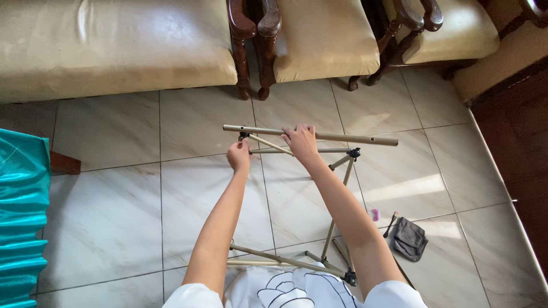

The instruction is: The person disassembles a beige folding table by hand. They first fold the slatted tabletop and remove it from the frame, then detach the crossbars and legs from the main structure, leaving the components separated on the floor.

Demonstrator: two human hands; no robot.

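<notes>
A long tan metal tube (342,137) is grasped by the right hand (299,140); a thinner tan rod (271,145) beneath is clenched in the left hand (238,155), above the tiled floor (114,188).

bright daylight | glare patches on floor tiles (411,188) at right | soft shadows | sharp, slight wide-angle bend at edges
</notes>
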